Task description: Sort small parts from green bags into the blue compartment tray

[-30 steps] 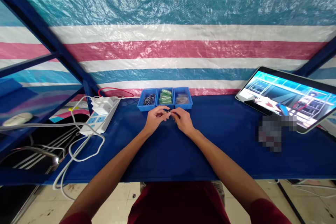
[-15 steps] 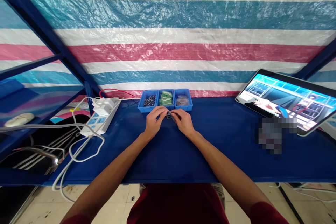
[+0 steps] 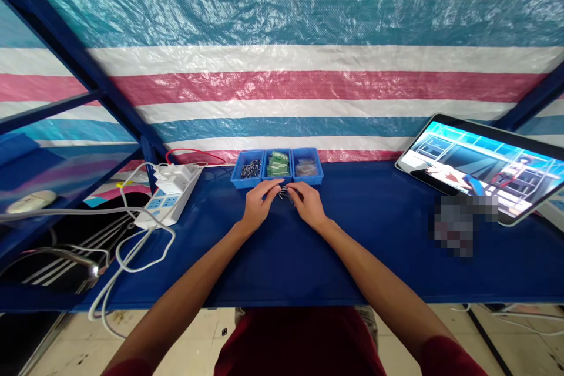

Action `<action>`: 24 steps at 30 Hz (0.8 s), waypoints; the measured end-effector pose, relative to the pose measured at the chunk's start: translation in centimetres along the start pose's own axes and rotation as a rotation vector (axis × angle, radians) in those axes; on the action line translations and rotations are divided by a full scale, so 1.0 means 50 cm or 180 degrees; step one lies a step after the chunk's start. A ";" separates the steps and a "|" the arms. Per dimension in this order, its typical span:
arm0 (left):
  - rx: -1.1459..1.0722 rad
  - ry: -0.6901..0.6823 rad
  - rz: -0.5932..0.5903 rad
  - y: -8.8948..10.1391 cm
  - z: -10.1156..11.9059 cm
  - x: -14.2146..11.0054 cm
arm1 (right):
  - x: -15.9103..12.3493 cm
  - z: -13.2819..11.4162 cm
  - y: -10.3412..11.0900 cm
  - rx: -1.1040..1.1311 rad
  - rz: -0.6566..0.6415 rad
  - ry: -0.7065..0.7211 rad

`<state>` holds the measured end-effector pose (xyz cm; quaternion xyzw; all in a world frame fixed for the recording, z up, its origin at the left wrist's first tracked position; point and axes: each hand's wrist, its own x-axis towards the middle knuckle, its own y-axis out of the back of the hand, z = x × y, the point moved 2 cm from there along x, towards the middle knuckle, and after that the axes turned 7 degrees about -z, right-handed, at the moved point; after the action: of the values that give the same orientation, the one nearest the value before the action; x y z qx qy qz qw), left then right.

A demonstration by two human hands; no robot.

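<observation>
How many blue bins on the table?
3, side by side in a row: left bin, middle bin, right bin, just beyond the hands.

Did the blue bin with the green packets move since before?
No, the middle blue bin hasn't moved either way. It's still just as far right of the white power strip on the table.

Bright, even light, with wide-lens stretch towards the corners
White glare speckles the striped sheet point(image 3: 308, 23), mostly above its red band; below the sheet, the tabletop point(image 3: 291, 258) reads darker, with soft shadows (the small pieces between the hands point(image 3: 282, 200) are too tiny to resolve). Right of the tabletop's middle, one patch is pixelated.
</observation>
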<state>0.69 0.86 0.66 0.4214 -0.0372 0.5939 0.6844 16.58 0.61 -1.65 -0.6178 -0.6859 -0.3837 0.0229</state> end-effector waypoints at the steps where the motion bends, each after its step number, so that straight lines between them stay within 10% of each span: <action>1: 0.0059 -0.0073 0.0000 0.001 0.002 0.001 | 0.000 0.000 0.000 0.0004 0.0000 -0.0015; 16: 0.1549 -0.0692 0.1285 0.089 -0.057 0.018 | -0.003 0.003 -0.004 0.0055 -0.0062 -0.0139; 24: 0.2295 -0.0067 0.0600 0.080 -0.109 0.039 | -0.002 -0.001 -0.003 -0.0021 -0.0109 -0.0117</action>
<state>-4.58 5.51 0.35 0.6362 0.1287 0.6248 0.4339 16.45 0.53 -1.75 -0.6131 -0.6954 -0.3749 0.0016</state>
